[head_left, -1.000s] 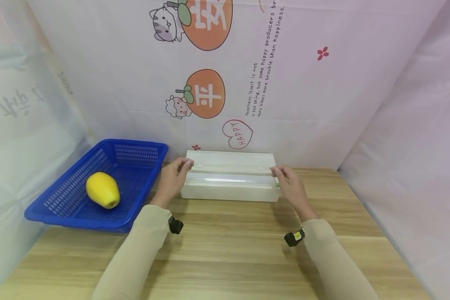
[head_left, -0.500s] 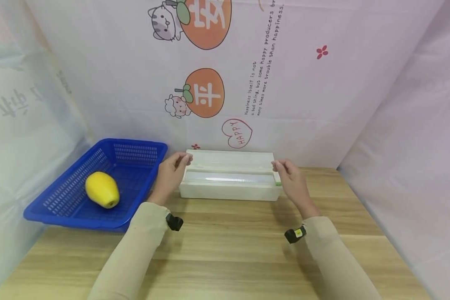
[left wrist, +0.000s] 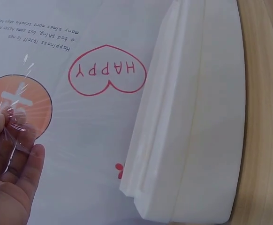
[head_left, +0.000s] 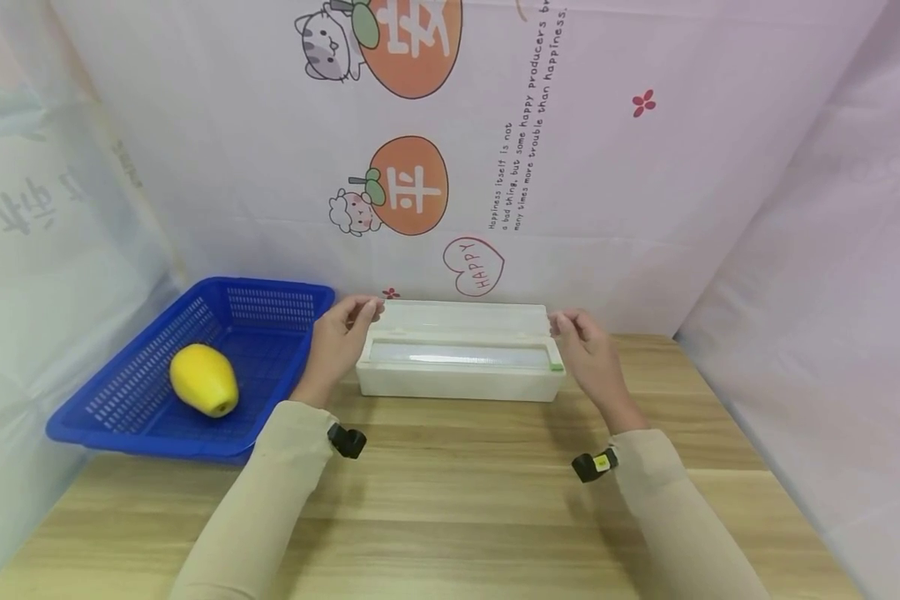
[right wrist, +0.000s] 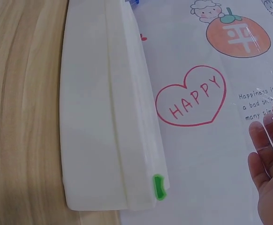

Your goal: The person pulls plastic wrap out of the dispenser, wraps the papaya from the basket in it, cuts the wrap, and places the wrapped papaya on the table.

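A white cling film dispenser (head_left: 461,385) sits at the back of the table, its lid (head_left: 461,315) raised behind it. Through its long slot a shiny film roll (head_left: 457,354) shows. My left hand (head_left: 337,342) pinches one corner of the clear cling film (left wrist: 17,124) between thumb and fingers, above the dispenser's left end. Over the right end, my right hand (head_left: 591,358) pinches the other corner; in the right wrist view that hand is partly cut off by the frame edge. The sheet between the hands is almost invisible. A green tab (right wrist: 159,187) marks the dispenser's right end.
A blue plastic basket (head_left: 311,333) stands on the left, holding a yellow papaya-like fruit (head_left: 204,380). Printed white cloth (head_left: 585,167) hangs close behind the dispenser, with more cloth at both sides. The table (head_left: 457,500) has a wood-grain top.
Both hands have risen slightly, still pinching the film. My right hand has shifted a little right, and my left a little left. The dispenser, basket and fruit stay in place.
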The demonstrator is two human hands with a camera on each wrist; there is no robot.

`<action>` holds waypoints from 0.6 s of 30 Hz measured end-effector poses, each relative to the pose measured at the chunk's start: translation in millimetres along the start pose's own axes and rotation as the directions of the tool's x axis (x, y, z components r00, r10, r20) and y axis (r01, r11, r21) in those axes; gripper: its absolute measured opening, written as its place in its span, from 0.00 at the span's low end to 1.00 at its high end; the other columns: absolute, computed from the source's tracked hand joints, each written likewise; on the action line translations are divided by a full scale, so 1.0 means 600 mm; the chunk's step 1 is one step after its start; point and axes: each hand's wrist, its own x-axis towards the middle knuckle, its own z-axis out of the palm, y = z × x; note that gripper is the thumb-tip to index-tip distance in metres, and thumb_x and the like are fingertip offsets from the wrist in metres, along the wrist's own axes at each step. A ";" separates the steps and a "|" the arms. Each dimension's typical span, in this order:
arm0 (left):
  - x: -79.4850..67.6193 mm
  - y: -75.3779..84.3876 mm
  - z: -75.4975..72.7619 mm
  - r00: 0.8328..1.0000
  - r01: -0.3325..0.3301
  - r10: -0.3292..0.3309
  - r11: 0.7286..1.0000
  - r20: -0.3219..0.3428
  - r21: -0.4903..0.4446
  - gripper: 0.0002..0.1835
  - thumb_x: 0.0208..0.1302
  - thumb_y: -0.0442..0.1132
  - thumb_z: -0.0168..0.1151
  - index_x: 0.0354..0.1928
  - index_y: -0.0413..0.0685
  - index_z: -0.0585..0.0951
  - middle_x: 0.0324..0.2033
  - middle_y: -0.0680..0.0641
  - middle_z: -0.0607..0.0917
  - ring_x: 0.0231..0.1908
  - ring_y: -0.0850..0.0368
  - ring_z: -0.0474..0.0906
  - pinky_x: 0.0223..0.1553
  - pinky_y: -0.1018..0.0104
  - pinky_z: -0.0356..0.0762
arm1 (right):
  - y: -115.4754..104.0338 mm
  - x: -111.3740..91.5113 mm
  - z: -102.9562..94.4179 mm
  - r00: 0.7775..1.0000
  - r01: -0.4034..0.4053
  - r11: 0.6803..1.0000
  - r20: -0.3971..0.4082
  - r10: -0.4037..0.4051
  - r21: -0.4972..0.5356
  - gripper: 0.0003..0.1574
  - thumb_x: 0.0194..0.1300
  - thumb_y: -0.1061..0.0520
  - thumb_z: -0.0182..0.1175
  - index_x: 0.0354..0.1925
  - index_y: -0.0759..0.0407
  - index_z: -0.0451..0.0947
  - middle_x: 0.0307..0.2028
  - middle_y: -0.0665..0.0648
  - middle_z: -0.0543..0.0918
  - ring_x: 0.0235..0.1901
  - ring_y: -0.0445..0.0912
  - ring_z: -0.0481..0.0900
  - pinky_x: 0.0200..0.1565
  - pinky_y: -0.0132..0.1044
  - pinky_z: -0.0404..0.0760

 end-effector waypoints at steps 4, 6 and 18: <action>0.002 0.006 -0.003 1.000 -0.015 0.015 1.000 -0.002 -0.009 0.18 0.78 0.50 0.52 0.52 0.47 0.83 0.45 0.48 0.86 0.47 0.54 0.81 0.50 0.57 0.79 | -0.009 0.003 -0.003 1.000 0.020 1.000 -0.014 -0.020 0.013 0.20 0.80 0.51 0.48 0.51 0.66 0.78 0.45 0.62 0.83 0.48 0.50 0.79 0.49 0.27 0.75; 0.003 0.008 -0.005 1.000 -0.015 0.015 1.000 0.000 -0.021 0.18 0.78 0.51 0.52 0.52 0.47 0.83 0.45 0.49 0.86 0.47 0.55 0.81 0.50 0.56 0.79 | -0.014 0.004 -0.004 0.999 0.030 0.999 -0.025 -0.030 0.017 0.19 0.80 0.53 0.48 0.50 0.66 0.78 0.45 0.62 0.83 0.48 0.51 0.79 0.49 0.27 0.74; 0.005 0.029 -0.017 0.999 -0.049 0.049 0.998 -0.006 -0.028 0.20 0.77 0.53 0.52 0.53 0.46 0.83 0.45 0.47 0.86 0.45 0.55 0.81 0.42 0.61 0.79 | -0.031 0.010 -0.014 0.995 0.092 0.996 -0.039 -0.091 0.017 0.22 0.80 0.49 0.47 0.50 0.67 0.78 0.44 0.64 0.82 0.46 0.46 0.78 0.53 0.28 0.74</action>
